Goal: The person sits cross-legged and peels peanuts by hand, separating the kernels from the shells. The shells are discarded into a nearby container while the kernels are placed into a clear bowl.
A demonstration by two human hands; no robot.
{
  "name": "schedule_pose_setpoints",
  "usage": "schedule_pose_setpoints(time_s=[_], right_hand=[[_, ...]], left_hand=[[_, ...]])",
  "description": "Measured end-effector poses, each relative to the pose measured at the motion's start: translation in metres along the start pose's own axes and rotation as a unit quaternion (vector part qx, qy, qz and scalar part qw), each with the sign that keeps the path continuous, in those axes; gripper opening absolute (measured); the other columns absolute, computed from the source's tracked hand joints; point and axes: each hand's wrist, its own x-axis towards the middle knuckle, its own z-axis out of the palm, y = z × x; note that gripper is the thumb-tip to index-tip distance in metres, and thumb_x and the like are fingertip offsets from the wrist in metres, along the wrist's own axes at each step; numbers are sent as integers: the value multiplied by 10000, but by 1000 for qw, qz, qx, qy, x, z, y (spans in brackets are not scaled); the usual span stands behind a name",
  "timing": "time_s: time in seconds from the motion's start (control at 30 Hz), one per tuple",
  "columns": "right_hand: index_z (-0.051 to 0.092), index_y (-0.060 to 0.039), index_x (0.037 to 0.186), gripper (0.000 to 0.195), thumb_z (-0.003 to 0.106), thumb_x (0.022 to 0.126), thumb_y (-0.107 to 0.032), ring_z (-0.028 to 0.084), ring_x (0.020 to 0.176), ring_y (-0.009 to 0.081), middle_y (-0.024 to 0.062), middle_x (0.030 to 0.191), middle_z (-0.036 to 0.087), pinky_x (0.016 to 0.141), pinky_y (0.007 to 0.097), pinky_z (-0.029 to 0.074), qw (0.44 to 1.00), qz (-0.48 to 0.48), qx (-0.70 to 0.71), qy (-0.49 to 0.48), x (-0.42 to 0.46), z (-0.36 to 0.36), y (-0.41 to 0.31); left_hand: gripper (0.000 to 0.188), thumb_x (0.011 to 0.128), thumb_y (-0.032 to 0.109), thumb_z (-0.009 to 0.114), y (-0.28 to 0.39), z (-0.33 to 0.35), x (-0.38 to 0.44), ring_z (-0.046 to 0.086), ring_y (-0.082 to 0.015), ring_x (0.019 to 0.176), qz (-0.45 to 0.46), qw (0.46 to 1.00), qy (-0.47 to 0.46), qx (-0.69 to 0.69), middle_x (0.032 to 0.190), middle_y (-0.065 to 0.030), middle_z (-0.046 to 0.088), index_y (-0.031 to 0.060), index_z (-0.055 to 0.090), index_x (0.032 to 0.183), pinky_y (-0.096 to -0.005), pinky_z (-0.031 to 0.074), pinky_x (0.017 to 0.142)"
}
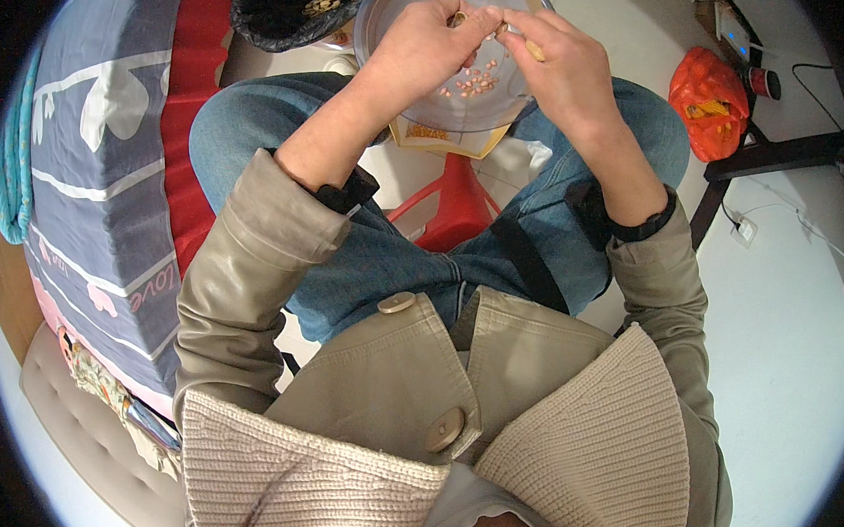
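My left hand [430,42] and my right hand [561,56] meet at their fingertips above a clear plastic bowl [421,113]. A tan peanut shell [536,50] pokes out between the fingers of my right hand. Another piece of shell [458,18] shows in the curled fingers of my left hand. Between the two thumbs is a small bit of peanut, mostly hidden by the fingers. Several shelled pink peanuts [477,84] lie loose on the bottom of the bowl.
Under the bowl is a yellow-rimmed tray [484,146] with corn kernels [426,131]. A black-bagged bin [266,21] holding shells stands beyond my left knee. Below the tray is a red plastic stool [455,208]. At right hangs a red bag [698,70]; a bed [102,166] stands at left.
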Motion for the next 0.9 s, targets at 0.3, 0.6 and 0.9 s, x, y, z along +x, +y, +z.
schedule_pose_setpoints(time_s=[0.3,0.6,0.9], right_hand=[[594,-88,1035,233,550,818,-159,605,753,192,103,863,617,667,276,472,991,40,125,-29,1,-3,-5],[591,-68,1034,230,546,826,-154,611,744,167,116,834,628,659,259,474,988,65,137,-24,1,0,-1],[581,-29,1045,254,511,857,-184,521,628,109,38,717,558,578,220,432,959,118,250,-57,0,-3,-1]], left_hand=[[288,826,290,532,-4,-1,2,503,-88,501,-42,999,-26,-20,552,-26,549,16,583,757,-228,406,475],[299,832,282,516,1,2,0,510,-92,509,-43,999,-7,-31,566,-38,551,1,574,749,-233,416,495],[242,842,227,470,-6,4,5,468,-82,507,-77,956,-118,-256,601,-12,495,14,546,755,-198,399,492]])
